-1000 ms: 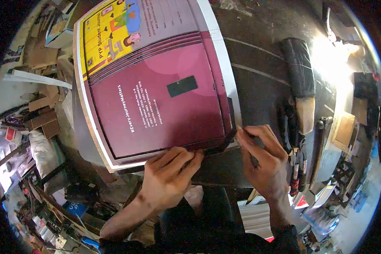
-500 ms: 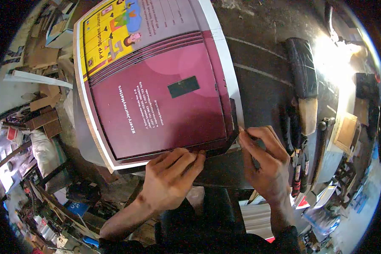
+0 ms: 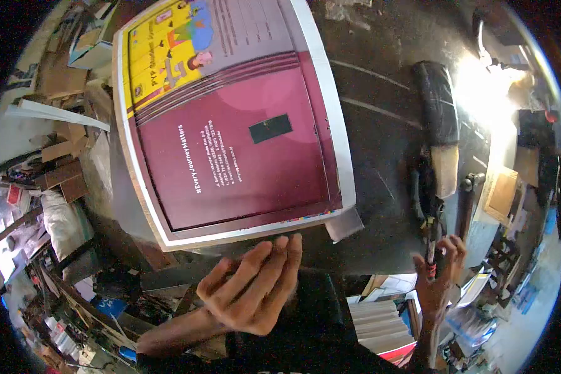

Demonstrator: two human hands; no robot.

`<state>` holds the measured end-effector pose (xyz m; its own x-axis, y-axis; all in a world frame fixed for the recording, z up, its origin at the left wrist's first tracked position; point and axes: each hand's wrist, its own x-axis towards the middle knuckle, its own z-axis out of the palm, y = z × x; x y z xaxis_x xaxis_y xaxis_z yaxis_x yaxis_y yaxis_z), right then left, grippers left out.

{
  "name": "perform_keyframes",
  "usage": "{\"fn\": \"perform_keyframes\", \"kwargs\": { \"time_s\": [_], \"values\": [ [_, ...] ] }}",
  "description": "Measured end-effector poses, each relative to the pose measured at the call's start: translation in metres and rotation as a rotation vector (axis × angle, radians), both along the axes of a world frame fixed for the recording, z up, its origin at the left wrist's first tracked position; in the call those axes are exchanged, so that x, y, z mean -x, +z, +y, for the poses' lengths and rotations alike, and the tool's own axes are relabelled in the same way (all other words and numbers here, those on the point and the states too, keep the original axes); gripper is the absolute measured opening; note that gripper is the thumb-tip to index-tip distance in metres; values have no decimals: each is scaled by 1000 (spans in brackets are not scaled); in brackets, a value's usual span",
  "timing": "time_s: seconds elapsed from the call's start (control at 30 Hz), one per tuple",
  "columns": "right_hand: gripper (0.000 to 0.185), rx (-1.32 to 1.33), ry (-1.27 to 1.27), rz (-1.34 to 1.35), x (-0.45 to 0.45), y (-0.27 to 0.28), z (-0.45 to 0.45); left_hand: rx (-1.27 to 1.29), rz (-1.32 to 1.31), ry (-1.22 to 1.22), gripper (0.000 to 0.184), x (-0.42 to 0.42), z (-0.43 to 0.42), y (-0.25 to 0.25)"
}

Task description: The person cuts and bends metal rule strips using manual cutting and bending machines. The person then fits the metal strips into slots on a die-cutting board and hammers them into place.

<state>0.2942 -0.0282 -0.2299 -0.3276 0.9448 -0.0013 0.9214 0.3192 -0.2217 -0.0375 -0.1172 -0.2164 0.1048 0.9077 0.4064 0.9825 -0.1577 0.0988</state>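
A flat board [image 3: 346, 156] with a white border lies on the dark table, carrying a maroon and yellow printed sheet [image 3: 230, 181] with a dark rectangular slot. At its lower right corner a greyish flap [image 3: 345, 225] sticks out past the edge. My left hand [image 3: 252, 287] is just below the board's near edge, fingers stretched side by side and holding nothing. Over at the right, my right hand [image 3: 441, 274] reaches around a red-and-black tool handle [image 3: 431, 270], thumb and fingers apart on either side of it. Firm contact with the handle cannot be made out.
A black-wrapped block with a pale wooden end [image 3: 444, 171] lies right of the board. A hammer-like tool [image 3: 472, 182] is beside it. Stacked papers [image 3: 380, 327] stand below the table edge. A bright lamp [image 3: 489, 84] glows at upper right; clutter surrounds the floor.
My right hand has left the board's corner and moved right to the tool handles. My left hand has come off the near edge, downward. The dark strip there no longer shows; the corner flap does.
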Motion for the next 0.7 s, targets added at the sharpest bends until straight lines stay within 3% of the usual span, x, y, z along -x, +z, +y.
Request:
{"fn": "perform_keyframes", "kwargs": {
  "time_s": [0.13, 0.23, 0.27, 0.33, 0.37, 0.4, 0.47, 0.53, 0.57, 0.63, 0.7],
  "values": [
    [27, 61, -57, -88, -52, -28, -16, -104, 63, -24, 21, 0, 0, 41],
    [21, 187, 11, 34, -56, -16, -9, -169, -48, 72, 19, -8, 0, 82],
    [17, 208, 27, 49, -93, -44, -23, -185, -30, 82, 19, -6, -2, 94],
    [26, 588, -151, 669, -53, 10, -45, -64, -368, 8, 19, 1, -8, 121],
    [31, 795, -217, 872, -42, 30, -54, -75, -355, 18, 19, 2, -11, 132],
    [37, 992, -319, 1057, -30, 50, -62, 76, -644, 41, 21, 2, -16, 143],
    [35, 1288, -248, 1285, -5, 93, -66, 238, -1072, 139, 24, -9, -28, 165],
    [31, 1284, 113, 1034, 24, 143, -59, 238, -1157, 168, 22, -23, -47, 174],
    [31, 1276, 132, 1040, 26, 145, -59, 241, -1250, 194, 21, -30, -56, 179],
    [31, 1096, 630, 802, 28, 142, -63, 284, -1285, 269, 18, -40, -72, 194],
    [32, 1190, 605, 888, 29, 149, -71, 301, -1265, 284, 17, -47, -85, 201]
  ]
}}
